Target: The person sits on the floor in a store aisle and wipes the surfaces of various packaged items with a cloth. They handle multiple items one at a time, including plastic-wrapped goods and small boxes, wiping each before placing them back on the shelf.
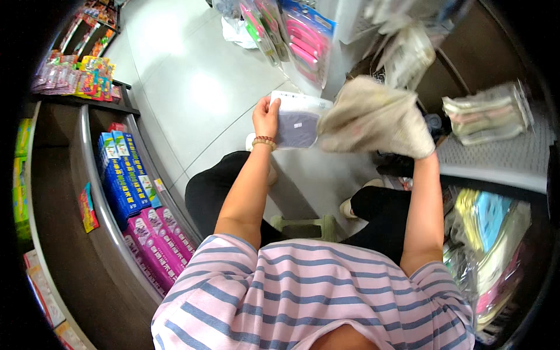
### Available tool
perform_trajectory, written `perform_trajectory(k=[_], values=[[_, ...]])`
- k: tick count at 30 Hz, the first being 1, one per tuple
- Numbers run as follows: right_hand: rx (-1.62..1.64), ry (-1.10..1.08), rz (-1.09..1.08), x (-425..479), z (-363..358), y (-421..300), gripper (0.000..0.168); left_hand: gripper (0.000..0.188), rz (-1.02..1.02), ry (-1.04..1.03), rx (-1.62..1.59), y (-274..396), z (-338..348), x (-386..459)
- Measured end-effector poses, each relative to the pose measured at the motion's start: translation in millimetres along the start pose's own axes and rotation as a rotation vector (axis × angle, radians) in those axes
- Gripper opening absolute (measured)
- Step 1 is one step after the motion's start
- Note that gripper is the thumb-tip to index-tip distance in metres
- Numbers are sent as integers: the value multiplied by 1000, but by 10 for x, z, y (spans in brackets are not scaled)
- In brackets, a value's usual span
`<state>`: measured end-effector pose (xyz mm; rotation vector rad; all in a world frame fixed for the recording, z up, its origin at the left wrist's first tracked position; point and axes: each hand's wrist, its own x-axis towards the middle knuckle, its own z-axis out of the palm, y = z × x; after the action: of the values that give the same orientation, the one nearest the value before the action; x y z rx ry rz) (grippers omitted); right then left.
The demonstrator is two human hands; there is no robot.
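Observation:
A flat clear packet with a grey-purple sheet inside and a white printed top is in my left hand, thumb on its face. A beaded bracelet circles that wrist. Draped over my right hand is a stained beige cloth, slightly blurred, which hides the fingers. The cloth's left edge meets or overlaps the packet's right edge. Beyond both hands hang packaged goods, among them a blue-backed pack with pink pieces.
To the right, a perforated grey shelf bears a bagged stack of folded cloths. Bagged colored goods fill the shelf below. Blue boxes and purple boxes line the left shelf. A pale green stool stands between my legs.

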<state>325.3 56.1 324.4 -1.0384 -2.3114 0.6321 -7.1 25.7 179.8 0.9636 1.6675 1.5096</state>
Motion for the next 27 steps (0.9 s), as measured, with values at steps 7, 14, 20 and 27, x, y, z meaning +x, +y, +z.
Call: perform_trajectory(k=[7,14,20,27], values=[[1164,195,152,-223,-270,43,49,15,238,-495,42,1611,-235,-581],[1120,-38,108,-252,320,-326,24,16,432,-689,405,2208,47,-1300],[327,130,-144,-376,473,-519,30,15,716,-560,592,2369,364,-1575],[598,145,-34,-495,229,-1040,30,10,676,-478,625,2227,423,-1539]])
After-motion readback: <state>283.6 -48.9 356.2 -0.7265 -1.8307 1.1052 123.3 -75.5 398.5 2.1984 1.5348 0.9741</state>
